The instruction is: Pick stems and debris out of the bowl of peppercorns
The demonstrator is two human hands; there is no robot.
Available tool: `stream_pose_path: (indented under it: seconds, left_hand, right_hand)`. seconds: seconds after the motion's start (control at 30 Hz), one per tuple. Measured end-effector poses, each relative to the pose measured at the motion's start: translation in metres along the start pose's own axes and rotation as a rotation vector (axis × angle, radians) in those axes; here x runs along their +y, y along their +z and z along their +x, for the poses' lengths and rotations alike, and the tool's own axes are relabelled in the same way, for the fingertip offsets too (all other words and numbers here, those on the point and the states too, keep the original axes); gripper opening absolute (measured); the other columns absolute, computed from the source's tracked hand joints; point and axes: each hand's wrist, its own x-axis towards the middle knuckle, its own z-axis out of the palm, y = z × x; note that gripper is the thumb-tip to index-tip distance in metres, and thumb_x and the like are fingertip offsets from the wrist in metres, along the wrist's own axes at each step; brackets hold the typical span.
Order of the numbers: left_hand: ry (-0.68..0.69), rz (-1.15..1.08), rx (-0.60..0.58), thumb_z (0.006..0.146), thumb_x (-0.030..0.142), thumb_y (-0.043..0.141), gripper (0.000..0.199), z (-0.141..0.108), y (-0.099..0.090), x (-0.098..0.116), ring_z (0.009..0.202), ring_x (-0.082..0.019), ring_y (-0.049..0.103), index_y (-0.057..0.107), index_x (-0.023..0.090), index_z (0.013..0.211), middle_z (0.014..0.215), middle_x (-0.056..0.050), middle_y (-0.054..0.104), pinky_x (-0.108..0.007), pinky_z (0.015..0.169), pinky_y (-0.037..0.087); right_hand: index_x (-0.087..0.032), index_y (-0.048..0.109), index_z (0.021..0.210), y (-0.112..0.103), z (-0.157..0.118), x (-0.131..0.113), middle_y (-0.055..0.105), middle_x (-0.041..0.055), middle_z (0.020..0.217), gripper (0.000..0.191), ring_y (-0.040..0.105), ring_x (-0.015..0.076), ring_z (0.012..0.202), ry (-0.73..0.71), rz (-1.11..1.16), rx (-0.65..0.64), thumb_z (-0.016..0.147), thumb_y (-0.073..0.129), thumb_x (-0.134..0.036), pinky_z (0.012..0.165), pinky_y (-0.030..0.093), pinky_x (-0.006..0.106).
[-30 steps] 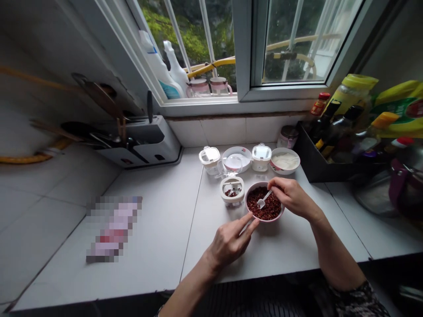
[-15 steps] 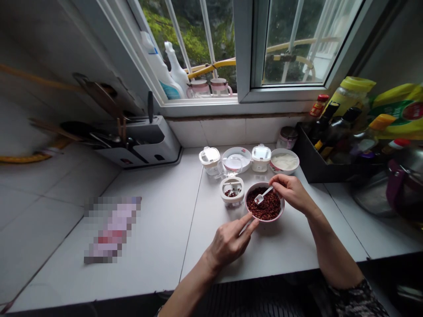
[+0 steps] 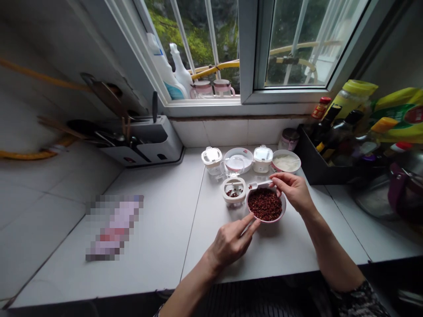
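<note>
Spoon: a small white plastic measuring spoon [image 3: 261, 183], left of the right hand [image 3: 292, 189]; it lies nearly level over the far rim of the bowl, its scoop beside the open jar and carrying a few red grains
Right hand: thumb and fingers pinching the end of the spoon's handle; knuckles up, wrist bent inward, forearm slanting in from the near right
Bowl: a pink-rimmed bowl [image 3: 283, 210], just left of and below the right hand; dark red dried grains [image 3: 265, 204] fill much of it
Left hand [image 3: 233, 240]: back upward, two digits stretched forward and slightly spread, tips at the bowl's near-left rim; whether they pinch the wall or merely rest there, I cannot tell; forearm angled from the near edge
Open jar: a clear spice jar with a white collar [image 3: 235, 201], straight beyond the left hand; its see-through lid stands raised, some red grains inside
Back row: beyond both hands, a closed white-lidded jar [image 3: 212, 159], a white dish [image 3: 250, 155], a second closed jar [image 3: 263, 159] and a bowl of white contents [image 3: 299, 167]
Farther right of the right hand: a black bottle box [image 3: 317, 174]
Left of the left hand: a blurred-out packet [image 3: 115, 229] on the white counter [image 3: 161, 237]
</note>
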Motion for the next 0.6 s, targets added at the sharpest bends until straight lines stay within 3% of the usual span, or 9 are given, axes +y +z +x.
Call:
stream_pose_path:
  seconds: [0.13,0.2,0.33,0.43,0.5,0.6]
  left_hand:
    - [0.002,0.004,0.000,0.092,0.006,0.046,0.037,-0.001,0.000,0.000,0.086,-0.017,0.071,0.058,0.011,0.126,0.120,-0.019,0.066,-0.024,0.067,0.060]
    - [0.007,0.005,0.002,0.092,0.006,0.046,0.036,-0.001,0.001,0.000,0.086,-0.018,0.071,0.059,0.010,0.125,0.120,-0.019,0.066,-0.025,0.066,0.060]
    - [0.010,0.004,0.011,0.092,0.006,0.046,0.037,-0.001,0.002,0.000,0.087,-0.018,0.071,0.059,0.011,0.125,0.117,-0.017,0.068,-0.025,0.066,0.060]
    - [0.004,-0.001,0.024,0.091,0.005,0.046,0.035,0.000,0.002,0.000,0.086,-0.018,0.071,0.061,0.011,0.123,0.113,-0.017,0.069,-0.026,0.065,0.060]
    - [0.003,0.001,0.023,0.091,0.005,0.047,0.035,0.000,0.002,0.000,0.086,-0.019,0.071,0.061,0.011,0.122,0.112,-0.017,0.069,-0.026,0.065,0.060]
    - [0.004,-0.001,0.011,0.091,0.005,0.046,0.035,0.000,0.001,0.000,0.085,-0.018,0.071,0.060,0.011,0.123,0.114,-0.017,0.069,-0.026,0.065,0.059]
  right_hand:
    - [-0.016,0.072,0.089,0.020,-0.012,0.005,0.072,0.0038,0.070,0.024,0.052,0.0096,0.043,-0.091,-0.047,0.034,0.079,0.069,-0.038,0.046,0.048,0.025]
    - [-0.018,0.072,0.093,0.029,-0.018,0.010,0.072,0.0033,0.071,0.018,0.055,0.0111,0.045,-0.203,-0.143,0.067,0.086,0.064,-0.032,0.052,0.053,0.027]
    - [-0.020,0.071,0.099,0.037,-0.023,0.017,0.075,0.0073,0.088,0.021,0.070,0.0191,0.078,-0.695,-0.481,-0.011,0.090,0.053,-0.016,0.075,0.057,0.033]
    - [-0.018,0.069,0.105,0.034,-0.022,0.018,0.075,0.0096,0.090,0.029,0.070,0.0204,0.083,-0.952,-0.643,-0.123,0.090,0.046,-0.009,0.076,0.056,0.035]
    - [-0.017,0.067,0.107,0.030,-0.020,0.017,0.075,0.0103,0.092,0.029,0.070,0.0206,0.085,-0.996,-0.661,-0.129,0.090,0.046,-0.007,0.076,0.056,0.035]
    - [-0.019,0.067,0.103,0.022,-0.018,0.012,0.074,0.0077,0.091,0.025,0.069,0.0193,0.084,-0.876,-0.605,-0.031,0.091,0.047,-0.009,0.077,0.055,0.033]
